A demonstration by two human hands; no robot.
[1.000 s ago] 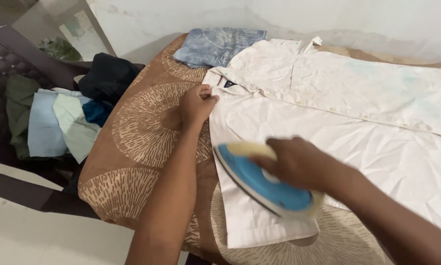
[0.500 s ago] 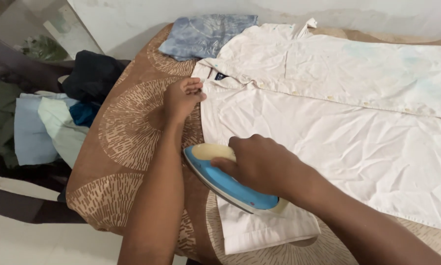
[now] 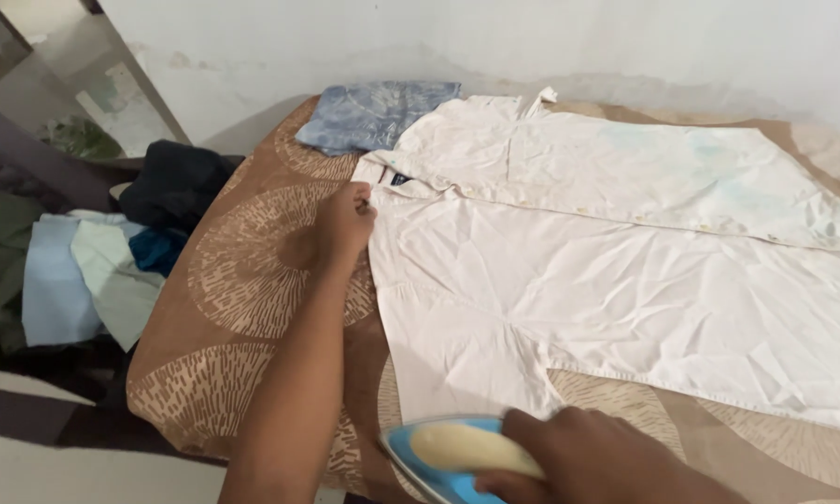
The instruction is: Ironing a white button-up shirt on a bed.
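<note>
— White cotton, creased all over: what is laid out in front of you?

— A white shirt (image 3: 616,280), spread flat and open on a brown sheet (image 3: 252,271) patterned with pale sunburst circles. Its collar points toward the wall, and its near sleeve runs down to the bottom edge of the frame.

— Where are your hands?

— My left hand (image 3: 343,222) sits at the shirt's shoulder seam, just below the collar, fingers curled narrow and pinching the fabric edge against the sheet. My right hand (image 3: 588,457) is low in the frame, fingers wrapped around the cream handle of a blue iron (image 3: 448,462).

— And the iron itself?

— At the bottom edge, over the end of the sleeve; only its top half is visible. I cannot tell whether its soleplate is pressing the cloth, because that part is cut off.

— Anything else on the surface?

— A folded blue-grey garment (image 3: 378,114) lies at the far corner, touching the shirt's collar side, close to the white wall (image 3: 532,47).

— And off to the side?

— A heap of clothes (image 3: 93,271), light blue, pale green, dark teal and black, is piled on a dark chair to my left, just beside the sheet's edge.
</note>
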